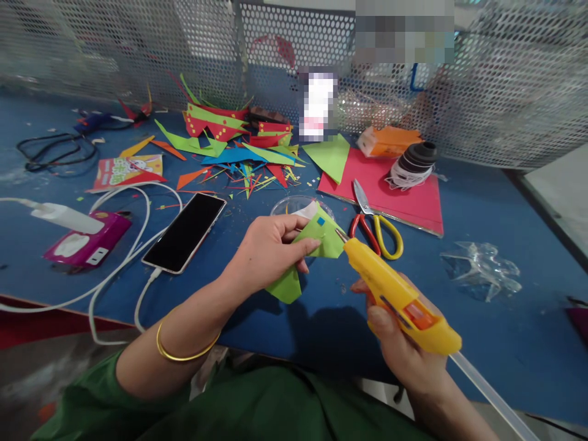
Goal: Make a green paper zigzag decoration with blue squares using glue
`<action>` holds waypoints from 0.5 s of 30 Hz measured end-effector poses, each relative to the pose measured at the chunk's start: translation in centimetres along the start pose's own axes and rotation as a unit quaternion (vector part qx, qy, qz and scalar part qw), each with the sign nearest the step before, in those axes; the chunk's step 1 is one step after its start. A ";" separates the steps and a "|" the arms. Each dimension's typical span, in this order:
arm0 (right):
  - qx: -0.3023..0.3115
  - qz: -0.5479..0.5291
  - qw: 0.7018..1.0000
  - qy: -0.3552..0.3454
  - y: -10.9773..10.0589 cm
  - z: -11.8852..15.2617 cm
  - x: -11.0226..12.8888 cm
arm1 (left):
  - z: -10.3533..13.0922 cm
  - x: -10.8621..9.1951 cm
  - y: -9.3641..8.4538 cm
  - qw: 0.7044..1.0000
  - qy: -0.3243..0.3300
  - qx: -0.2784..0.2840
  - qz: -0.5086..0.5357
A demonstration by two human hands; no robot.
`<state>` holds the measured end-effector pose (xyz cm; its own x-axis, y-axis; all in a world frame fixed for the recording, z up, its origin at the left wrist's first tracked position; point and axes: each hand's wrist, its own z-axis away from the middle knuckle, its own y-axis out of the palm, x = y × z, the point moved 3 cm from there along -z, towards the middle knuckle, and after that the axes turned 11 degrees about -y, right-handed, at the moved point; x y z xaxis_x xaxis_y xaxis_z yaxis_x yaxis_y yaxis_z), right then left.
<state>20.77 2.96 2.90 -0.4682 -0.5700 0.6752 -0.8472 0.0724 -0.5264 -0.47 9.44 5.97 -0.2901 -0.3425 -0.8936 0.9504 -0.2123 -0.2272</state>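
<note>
A blue table (390, 214) fills most of the frame beneath a perforated metal screen (294, 37) along the top. Right of center, a red sheet (383, 193) lies flat, bearing part of a pair of scissors (362, 202) with one red and one yellow handle, and a black cone wound with white string (413, 165). A yellow glue gun (399, 294), a clear stick jutting from its rear, is gripped in the right hand (395, 331) at lower right, its metal tip at the edge of a folded green paper piece (324, 236) near the center. The left hand (275, 251), a gold bangle on its wrist, pinches that paper, marked with a small blue square (321, 221), between thumb and fingers. A dark-screened phone (186, 233) with a white cable plugged in lies left of center, beside a purple power strip (89, 242) holding a white charger (68, 217). Clear plastic (482, 269) sits at right. Cut paper scraps (248, 165) in red, green, blue and orange scatter across the upper center.
</note>
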 end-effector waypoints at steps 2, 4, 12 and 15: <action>0.013 -0.023 1.000 -0.012 0.0 -0.3 0.2 | 0.0 0.1 0.0 1.000 0.007 0.007 0.003; 0.021 -0.019 0.999 -0.023 0.0 -0.7 0.3 | -0.1 0.1 0.0 1.000 0.009 0.012 0.005; -0.014 0.048 0.999 -0.019 -0.4 -0.4 0.4 | 0.3 -0.1 0.0 1.000 0.006 0.010 0.016; -0.078 0.065 0.995 0.019 -0.9 0.4 0.0 | 0.4 -0.1 0.0 1.000 0.006 0.010 0.019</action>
<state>21.65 2.60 3.14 -0.5833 -0.5158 0.6275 -0.8060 0.2717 -0.5259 -0.50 9.12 6.17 -0.2533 -0.3399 -0.9057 0.9580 -0.2182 -0.1860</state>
